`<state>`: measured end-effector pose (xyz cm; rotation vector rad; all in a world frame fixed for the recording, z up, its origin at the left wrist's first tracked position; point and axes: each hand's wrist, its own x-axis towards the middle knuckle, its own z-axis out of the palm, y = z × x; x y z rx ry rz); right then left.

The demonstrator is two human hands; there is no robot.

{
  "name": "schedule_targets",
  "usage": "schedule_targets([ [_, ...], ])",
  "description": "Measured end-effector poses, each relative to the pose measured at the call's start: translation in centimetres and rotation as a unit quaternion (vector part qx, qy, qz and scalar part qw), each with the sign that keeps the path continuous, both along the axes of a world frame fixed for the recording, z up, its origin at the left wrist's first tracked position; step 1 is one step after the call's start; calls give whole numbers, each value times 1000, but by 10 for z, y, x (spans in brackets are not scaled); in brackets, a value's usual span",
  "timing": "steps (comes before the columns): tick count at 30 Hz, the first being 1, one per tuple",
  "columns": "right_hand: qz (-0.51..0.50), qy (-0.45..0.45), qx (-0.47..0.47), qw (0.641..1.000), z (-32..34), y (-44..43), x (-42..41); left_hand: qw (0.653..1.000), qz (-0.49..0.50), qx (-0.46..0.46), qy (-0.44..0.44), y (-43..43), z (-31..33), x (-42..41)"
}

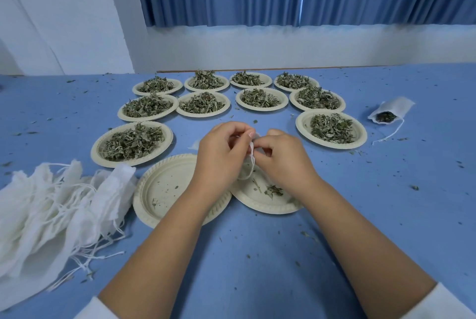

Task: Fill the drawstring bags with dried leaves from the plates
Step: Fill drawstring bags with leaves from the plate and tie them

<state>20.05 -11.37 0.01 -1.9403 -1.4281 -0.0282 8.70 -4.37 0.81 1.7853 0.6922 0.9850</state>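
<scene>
My left hand (221, 151) and my right hand (282, 155) meet over the table's middle, both pinching the white drawstring (249, 166) of a small bag that is mostly hidden behind them. Below them lie two nearly bare plates: one (164, 190) under my left wrist, the other (260, 195) with a few leaf scraps. Several cream plates heaped with dried green leaves (132, 142) stand in rows beyond. A filled bag (389, 112) lies open-mouthed at the right.
A pile of flat white drawstring bags (51, 205) lies at the left near edge. Leaf crumbs are scattered over the blue tabletop (257, 254). A white wall and blue curtains stand behind the table.
</scene>
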Motion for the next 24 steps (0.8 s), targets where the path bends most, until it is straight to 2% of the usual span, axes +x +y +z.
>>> schedule_targets([
  [4, 32, 26, -19, 999, 0, -2, 5, 1000, 17, 8, 0, 2, -2, -1],
  [10, 37, 113, 125, 985, 6, -8, 13, 998, 53, -14, -32, 4, -1, -3],
  [12, 40, 102, 70, 992, 10, -13, 21, 998, 58, -19, -34, 5, -1, -3],
  [14, 58, 75, -77, 993, 11, -19, 28, 997, 63, -20, -33, 6, -3, -2],
  [17, 91, 63, -251, 962, 10, -25, 31, 997, 68, -22, -28, 7, -4, -2],
  [20, 102, 58, -296, 948, 8, -25, 28, 997, 71, -24, -29, 8, -3, -2],
  [24, 119, 101, -257, 954, 7, -22, 23, 996, 73, -22, -36, 7, -3, -2],
])
